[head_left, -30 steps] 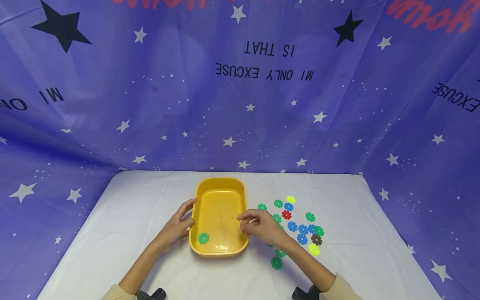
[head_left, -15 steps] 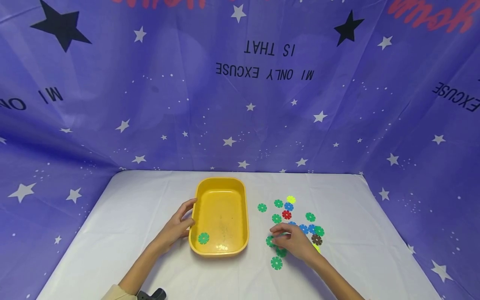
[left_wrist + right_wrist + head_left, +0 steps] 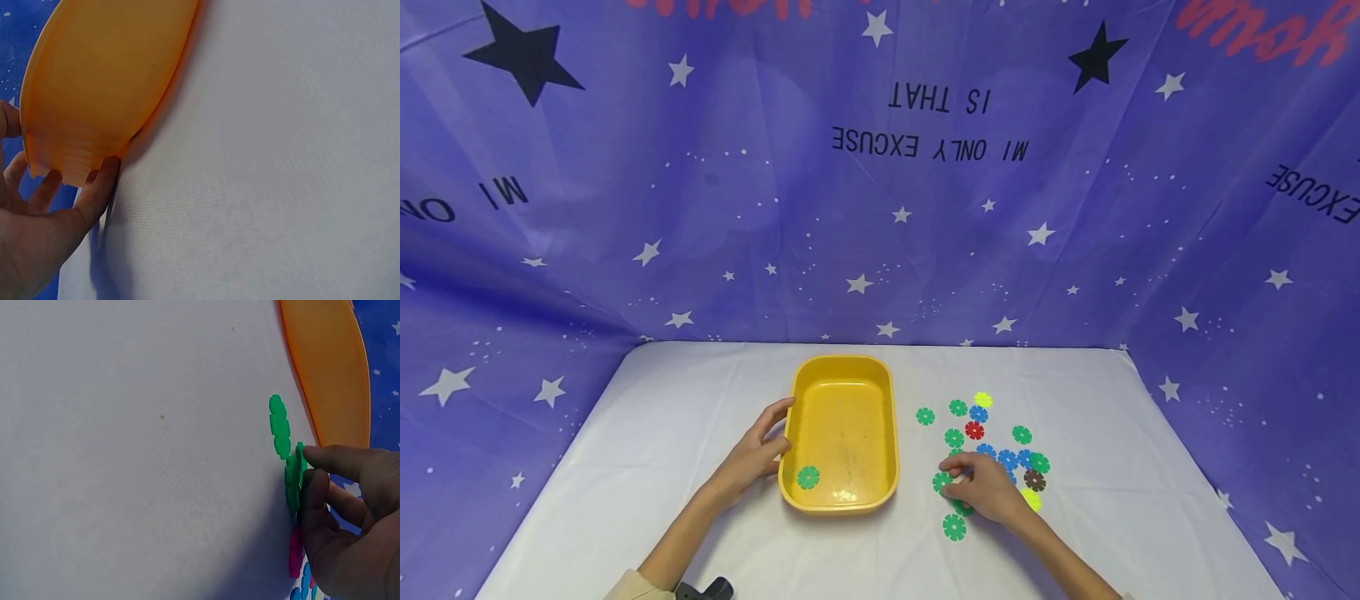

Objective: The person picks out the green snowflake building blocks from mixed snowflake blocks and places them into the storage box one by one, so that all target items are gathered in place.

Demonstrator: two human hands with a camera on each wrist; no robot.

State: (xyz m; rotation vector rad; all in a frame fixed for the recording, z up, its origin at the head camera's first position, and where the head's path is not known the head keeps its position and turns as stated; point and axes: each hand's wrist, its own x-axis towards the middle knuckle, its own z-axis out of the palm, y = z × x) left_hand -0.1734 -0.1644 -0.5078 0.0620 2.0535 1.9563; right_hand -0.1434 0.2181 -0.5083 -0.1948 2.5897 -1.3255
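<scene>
A yellow plastic tray [image 3: 850,425] lies on the white cloth with one green snowflake disc [image 3: 808,477] inside, near its front left corner. My left hand [image 3: 748,460] holds the tray by its left side; in the left wrist view its fingertips [image 3: 107,167] are against the tray's outer wall. To the right of the tray my right hand [image 3: 988,487] is low over scattered discs. Its thumb and index finger pinch a green snowflake disc [image 3: 941,482] at the edge of the group, also seen upright at the fingertips in the right wrist view. The hand hides some discs beneath it.
Several snowflake discs lie loose around the right hand: green [image 3: 954,527], red [image 3: 974,430], blue [image 3: 1007,459], brown [image 3: 1034,480] and yellow [image 3: 983,400]. A purple star-printed curtain [image 3: 880,233] encloses the table's back and sides. A black device [image 3: 706,588] shows at the left forearm.
My right hand has moved from the tray's right rim rightward to the loose discs, and its thumb and finger have come to a green one. The left hand and tray have stayed put.
</scene>
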